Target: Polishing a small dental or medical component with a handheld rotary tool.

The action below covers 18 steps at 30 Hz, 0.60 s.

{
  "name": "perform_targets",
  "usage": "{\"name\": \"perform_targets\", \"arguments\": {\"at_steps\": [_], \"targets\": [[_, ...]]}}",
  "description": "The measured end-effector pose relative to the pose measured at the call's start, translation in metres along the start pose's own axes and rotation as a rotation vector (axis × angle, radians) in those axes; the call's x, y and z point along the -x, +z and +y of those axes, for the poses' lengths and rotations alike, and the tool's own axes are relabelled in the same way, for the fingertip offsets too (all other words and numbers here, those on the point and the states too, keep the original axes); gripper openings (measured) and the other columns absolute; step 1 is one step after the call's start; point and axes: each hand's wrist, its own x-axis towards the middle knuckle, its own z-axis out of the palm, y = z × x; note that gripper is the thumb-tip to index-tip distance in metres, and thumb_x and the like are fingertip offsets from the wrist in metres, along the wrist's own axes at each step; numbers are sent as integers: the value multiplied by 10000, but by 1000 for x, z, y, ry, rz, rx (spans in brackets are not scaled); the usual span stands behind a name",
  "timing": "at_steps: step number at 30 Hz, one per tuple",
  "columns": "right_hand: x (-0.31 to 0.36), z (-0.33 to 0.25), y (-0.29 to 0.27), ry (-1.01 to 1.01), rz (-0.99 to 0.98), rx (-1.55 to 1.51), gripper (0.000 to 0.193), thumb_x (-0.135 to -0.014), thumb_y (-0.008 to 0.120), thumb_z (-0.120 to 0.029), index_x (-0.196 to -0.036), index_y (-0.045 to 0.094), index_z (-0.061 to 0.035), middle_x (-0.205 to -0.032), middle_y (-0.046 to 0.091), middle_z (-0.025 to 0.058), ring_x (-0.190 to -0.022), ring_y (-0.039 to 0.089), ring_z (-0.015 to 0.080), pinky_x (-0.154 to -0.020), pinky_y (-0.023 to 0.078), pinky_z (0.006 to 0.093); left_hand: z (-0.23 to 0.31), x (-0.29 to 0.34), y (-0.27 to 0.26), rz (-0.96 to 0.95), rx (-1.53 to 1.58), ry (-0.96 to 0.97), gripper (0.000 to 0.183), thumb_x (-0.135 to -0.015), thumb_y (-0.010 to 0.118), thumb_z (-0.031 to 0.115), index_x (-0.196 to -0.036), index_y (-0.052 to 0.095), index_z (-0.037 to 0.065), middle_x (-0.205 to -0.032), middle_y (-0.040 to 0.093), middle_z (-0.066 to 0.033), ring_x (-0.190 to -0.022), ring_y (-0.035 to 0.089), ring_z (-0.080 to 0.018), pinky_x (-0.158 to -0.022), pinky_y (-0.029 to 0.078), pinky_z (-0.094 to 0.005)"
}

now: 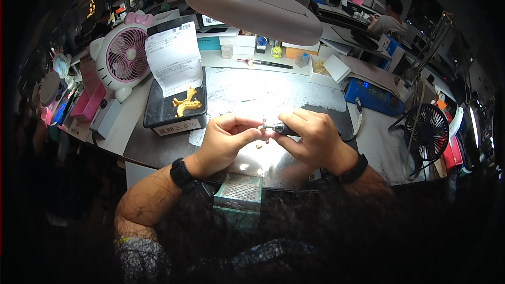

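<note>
My left hand [234, 135] is closed, with its thumb and fingers pinching a small piece with reddish and bluish parts [265, 124]. What exactly that piece is, I cannot make out. My right hand [314, 135] grips a dark rotary handpiece [283, 128], and its metal tip points left, at or against the small piece. The two hands meet under bright lamp light, above the worktop. Just below the fingertips lies a tiny yellowish bit [258, 146]. Left of the hands, a black tray [149, 117] holds yellow dental models [187, 102].
A printed sheet [173, 58] stands in the tray. Overhead hangs a lamp head [255, 8]. A perforated grille [239, 189] sits at the bench's front edge. On the left stands a pink-white fan [126, 52]; on the right, a blue control box [373, 96] and a black fan [428, 131].
</note>
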Motion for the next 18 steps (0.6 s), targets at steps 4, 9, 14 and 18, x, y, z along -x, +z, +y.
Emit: {"name": "perform_targets", "arguments": {"at_steps": [4,9,14,18], "targets": [[1,1,1,-4,-5,1,329,-793,848,-265,-995,672,-75,-765,596,90,-629,639,285,-539,499,385,0,0,0,-6,11,-1,165,-1009,629,-47,-1169,668,-66,-1116,757,-212,-1065,759,-280,-997,612,-410],[0,0,0,-6,-4,3,329,-794,848,-263,-999,673,-74,-765,595,90,-626,640,284,-536,498,381,1,0,0,-14,32,3,191,-1007,644,-40,-1189,667,-93,-1125,757,-226,-1069,754,-272,-1008,609,-387],[0,-1,-1,2,-10,2,330,-793,847,-266,-1001,678,-74,-768,596,88,-628,643,281,-533,497,377,2,0,1,-8,25,-11,165,-1006,631,-53,-1165,672,-65,-1112,758,-204,-1062,761,-283,-998,611,-404],[0,0,0,-8,-1,4,331,-793,846,-275,-997,681,-73,-770,597,86,-625,642,280,-531,498,377,1,-1,0,-10,14,7,159,-1006,629,-55,-1159,671,-65,-1104,759,-199,-1070,760,-286,-1005,611,-408]]}}
